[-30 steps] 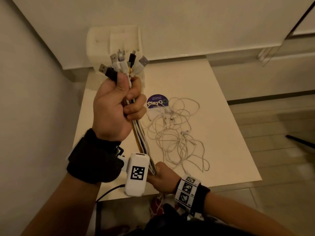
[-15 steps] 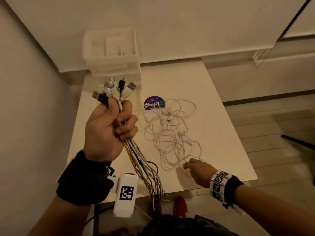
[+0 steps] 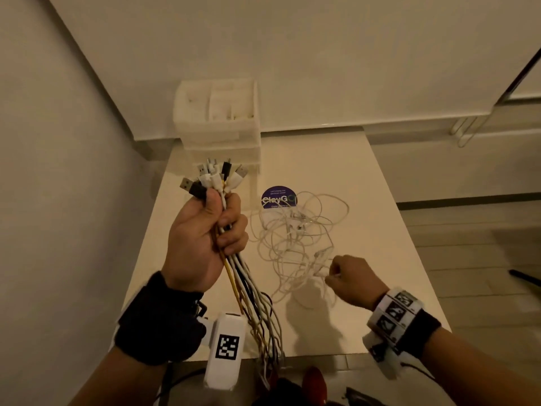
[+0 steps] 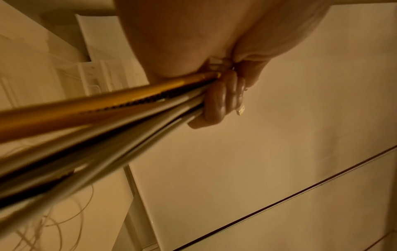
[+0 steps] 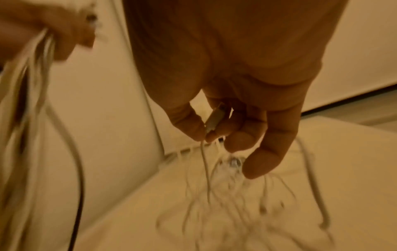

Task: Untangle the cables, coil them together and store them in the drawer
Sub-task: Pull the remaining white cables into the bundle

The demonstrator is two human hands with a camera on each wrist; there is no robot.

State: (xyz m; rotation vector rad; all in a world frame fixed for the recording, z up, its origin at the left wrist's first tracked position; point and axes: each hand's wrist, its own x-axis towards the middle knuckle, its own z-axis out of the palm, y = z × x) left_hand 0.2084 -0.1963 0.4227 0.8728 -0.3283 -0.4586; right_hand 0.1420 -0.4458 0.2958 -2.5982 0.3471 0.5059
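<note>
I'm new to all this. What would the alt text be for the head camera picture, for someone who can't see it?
Seen from above, the left hand grips a bundle of cables upright, plugs fanned out on top, while the right hand pinches a strand of a tangled white cable pile on a pale table. A white drawer unit stands at the table's far edge, beside a round purple sticker.

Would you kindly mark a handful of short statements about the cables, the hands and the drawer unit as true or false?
1. The left hand grips a bundle of white, black and yellow USB cables. True.
2. The right hand rests flat and holds nothing. False: it pinches a plug of the tangled thin white cables.
3. The white plastic drawer unit stands at the table's far-left corner. True.
4. The tangled cables lie inside the drawer unit. False: they lie on the white table.
</note>
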